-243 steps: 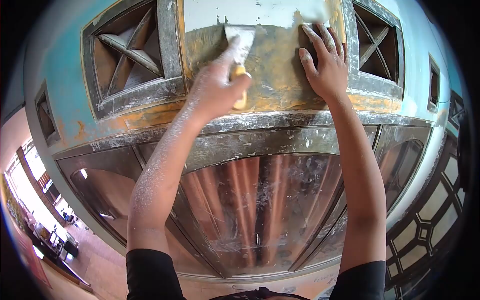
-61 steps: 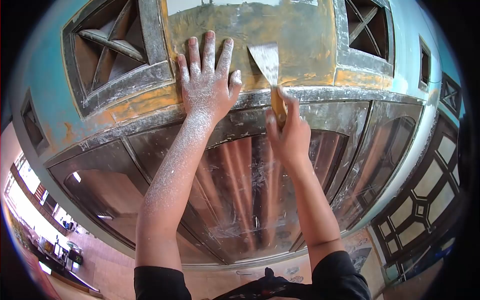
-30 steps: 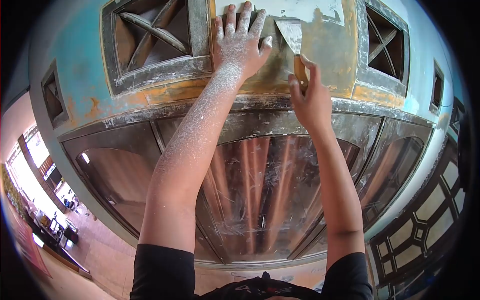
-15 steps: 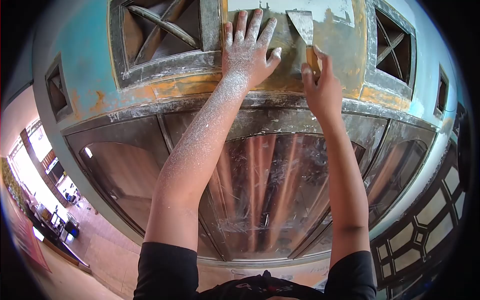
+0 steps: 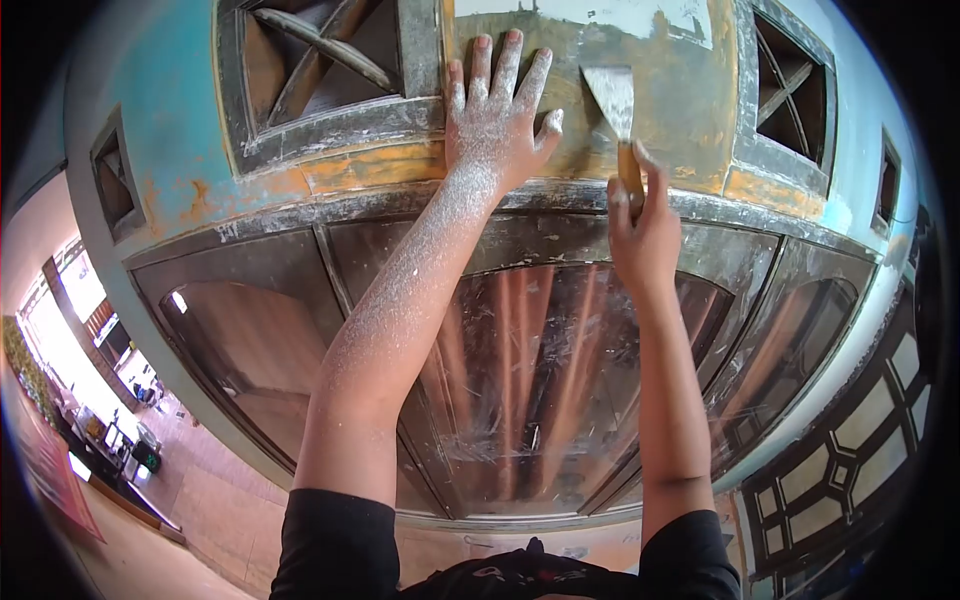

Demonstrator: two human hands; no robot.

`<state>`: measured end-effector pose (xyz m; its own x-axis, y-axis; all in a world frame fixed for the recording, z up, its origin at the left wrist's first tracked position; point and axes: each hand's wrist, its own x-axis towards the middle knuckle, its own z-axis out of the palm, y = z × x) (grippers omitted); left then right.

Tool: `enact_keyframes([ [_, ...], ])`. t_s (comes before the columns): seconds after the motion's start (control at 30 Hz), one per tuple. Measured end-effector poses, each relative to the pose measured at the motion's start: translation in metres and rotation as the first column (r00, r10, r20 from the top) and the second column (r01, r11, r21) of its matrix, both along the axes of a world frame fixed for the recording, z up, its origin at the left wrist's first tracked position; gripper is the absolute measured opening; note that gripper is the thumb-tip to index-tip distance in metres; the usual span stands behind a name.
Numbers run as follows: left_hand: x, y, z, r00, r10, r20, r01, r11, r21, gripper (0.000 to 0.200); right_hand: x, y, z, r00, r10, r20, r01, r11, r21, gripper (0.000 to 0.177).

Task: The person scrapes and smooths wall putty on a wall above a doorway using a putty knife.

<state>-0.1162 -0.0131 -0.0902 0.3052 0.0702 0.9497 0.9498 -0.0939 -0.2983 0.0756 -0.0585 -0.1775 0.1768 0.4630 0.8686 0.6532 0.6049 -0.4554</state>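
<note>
My left hand (image 5: 492, 125), dusted with white powder, lies flat against the wall panel (image 5: 685, 120) with its fingers spread. To its right, my right hand (image 5: 645, 220) grips the wooden handle of a putty knife (image 5: 610, 95). The metal blade points up and rests on or just over the grey-brown panel, below a white patch (image 5: 610, 15) with a ragged lower edge. Whitish residue covers part of the blade. Orange-yellow patches show along the panel's edges.
Framed openings with crossed bars (image 5: 325, 55) (image 5: 790, 90) flank the panel. Below runs a ledge (image 5: 550, 195) over dark-framed glass (image 5: 540, 380). A doorway (image 5: 85, 310) is at the far left, a dark lattice (image 5: 850, 460) at the lower right.
My right hand and the putty knife have moved down, away from the white patch. My left hand stays spread on the panel, in nearly the same place.
</note>
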Motion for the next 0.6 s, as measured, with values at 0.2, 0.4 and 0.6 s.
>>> enact_keyframes([
  [0.2, 0.007, -0.002, -0.014, 1.0, 0.002, 0.014, -0.002, 1.0, -0.022, 0.074, 0.0, 0.011, -0.006, 0.993, 0.07, -0.092, -0.057, 0.989, 0.137, 0.046],
  [0.4, 0.006, -0.002, -0.019, 1.0, -0.03, 0.001, 0.03, 0.999, -0.031, 0.074, -0.009, 0.009, -0.022, 0.991, 0.105, -0.086, -0.097, 0.991, 0.095, 0.048],
  [0.6, 0.008, -0.004, -0.019, 1.0, -0.007, 0.017, 0.008, 0.999, -0.046, 0.074, -0.005, 0.011, 0.001, 0.994, 0.092, -0.062, -0.089, 0.995, 0.051, 0.049],
])
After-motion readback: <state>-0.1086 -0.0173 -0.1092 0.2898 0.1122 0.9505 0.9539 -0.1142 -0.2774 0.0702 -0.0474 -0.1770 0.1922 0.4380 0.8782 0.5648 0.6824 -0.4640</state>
